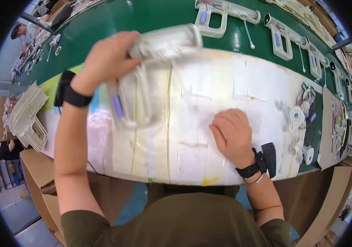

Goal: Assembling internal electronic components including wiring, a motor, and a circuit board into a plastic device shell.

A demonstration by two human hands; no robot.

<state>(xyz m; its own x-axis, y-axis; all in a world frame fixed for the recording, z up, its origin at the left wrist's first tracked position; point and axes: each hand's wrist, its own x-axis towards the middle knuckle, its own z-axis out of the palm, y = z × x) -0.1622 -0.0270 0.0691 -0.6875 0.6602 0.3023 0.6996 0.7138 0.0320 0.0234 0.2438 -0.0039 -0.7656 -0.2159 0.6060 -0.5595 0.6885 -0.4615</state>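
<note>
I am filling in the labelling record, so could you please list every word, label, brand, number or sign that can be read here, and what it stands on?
No text can be read in this picture.
White gun-shaped housing in the left hand: blurred, no lettering legible.
Purple cylinder at its handle: too blurred to read any marking.
Similar housings on the green table: any marking is too small to read.

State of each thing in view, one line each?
Left hand, gripping the housing
Right hand, loosely curled, nothing visible
White pistol-shaped housing, held, motion-blurred
Purple cylinder, inside its handle
White shells, stacked
Far housings, lying on green table
Right cardboard box, open
</note>
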